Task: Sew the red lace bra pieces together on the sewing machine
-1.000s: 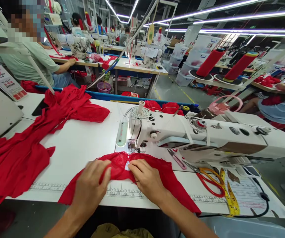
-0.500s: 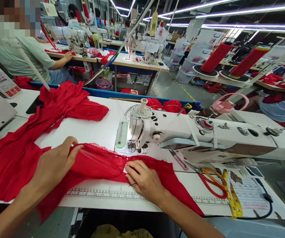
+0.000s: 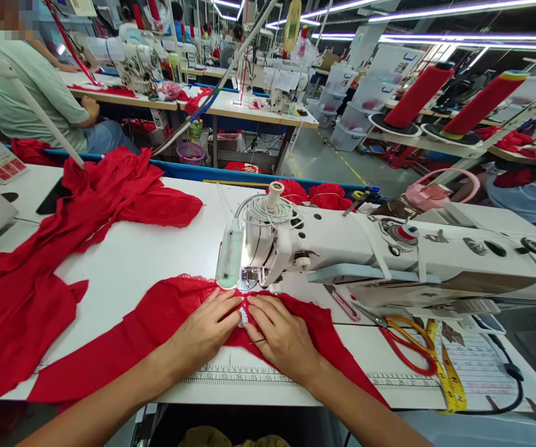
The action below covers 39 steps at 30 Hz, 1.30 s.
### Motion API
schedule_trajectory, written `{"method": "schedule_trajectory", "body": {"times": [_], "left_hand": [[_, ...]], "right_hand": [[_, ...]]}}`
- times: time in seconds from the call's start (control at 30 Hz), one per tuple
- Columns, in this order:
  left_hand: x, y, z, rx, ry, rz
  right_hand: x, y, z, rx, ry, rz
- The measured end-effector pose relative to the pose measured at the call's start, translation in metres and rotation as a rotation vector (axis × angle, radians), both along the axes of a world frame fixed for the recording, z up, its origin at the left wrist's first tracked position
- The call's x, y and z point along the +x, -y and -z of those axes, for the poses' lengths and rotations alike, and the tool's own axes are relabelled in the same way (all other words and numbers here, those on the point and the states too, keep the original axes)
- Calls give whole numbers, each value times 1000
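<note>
Red cloth (image 3: 156, 316) before sewing machine (image 3: 342, 239); scissors (image 3: 382, 321) right; crumpled fabric (image 3: 104, 192) left

Grey floor (image 3: 312, 162), yellow line (image 3: 349, 166), bright strip lights (image 3: 435, 41); pale worktables (image 3: 223, 104)

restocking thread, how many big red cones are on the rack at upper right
2. The left cone sits behind the machine; the right cone is beside it, nearer the picture's right edge. No others show there, though one could be hidden behind them.
</note>
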<state>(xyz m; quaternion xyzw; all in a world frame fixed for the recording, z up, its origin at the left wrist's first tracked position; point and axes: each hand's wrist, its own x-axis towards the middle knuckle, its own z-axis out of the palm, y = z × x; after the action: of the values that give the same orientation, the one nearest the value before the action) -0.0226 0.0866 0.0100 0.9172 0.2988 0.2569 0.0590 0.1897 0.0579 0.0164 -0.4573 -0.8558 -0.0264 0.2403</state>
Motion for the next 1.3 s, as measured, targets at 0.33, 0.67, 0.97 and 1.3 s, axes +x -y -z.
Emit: {"method": "schedule_trajectory", "body": {"times": [0.33, 0.67, 0.97, 1.3], "left_hand": [[0, 2, 10, 17, 21, -57], [0, 2, 10, 23, 19, -74], [-2, 3, 7, 46, -8, -73], [-1, 1, 8, 139, 1, -89]], "right_hand": [[5, -3, 1, -6, 16, 5], [7, -5, 1, -45, 22, -6], [8, -5, 1, -45, 6, -18], [7, -5, 1, -46, -2, -14]]}}
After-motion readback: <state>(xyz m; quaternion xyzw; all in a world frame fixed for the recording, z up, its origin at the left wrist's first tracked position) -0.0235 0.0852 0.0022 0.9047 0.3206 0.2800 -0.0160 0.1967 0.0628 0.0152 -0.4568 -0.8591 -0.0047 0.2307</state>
